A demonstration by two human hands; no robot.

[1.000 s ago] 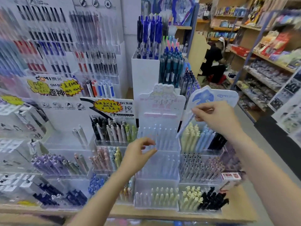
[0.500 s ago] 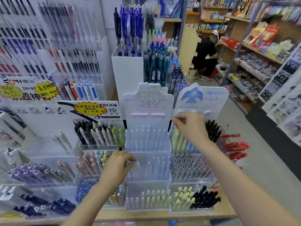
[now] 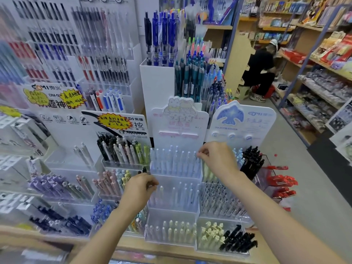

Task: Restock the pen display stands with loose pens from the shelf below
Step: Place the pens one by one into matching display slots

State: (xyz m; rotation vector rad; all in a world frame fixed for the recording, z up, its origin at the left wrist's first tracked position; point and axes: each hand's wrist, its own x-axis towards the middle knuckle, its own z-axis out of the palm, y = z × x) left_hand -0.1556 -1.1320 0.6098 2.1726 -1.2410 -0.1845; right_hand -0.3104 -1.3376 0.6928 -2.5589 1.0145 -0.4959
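Just below the middle of the frame stands the tiered clear stand point(image 3: 176, 191) with the frog card, its steps rising toward the back so that each row of pens shows above the one in front. The right hand point(image 3: 217, 161) is at the right end of the top tier, thumb and forefinger pinched on the cap of a pale blue pen point(image 3: 196, 159) there, probably to seat it upright in its slot. The left hand point(image 3: 140, 191) is curled at the left edge of the middle tier, apparently steadying the stand or holding a pen; which, I cannot tell. The middle tier looks thinly filled, so more stock seems needed. The stands sit on the wooden bench point(image 3: 171, 251); the shelf below is out of view.
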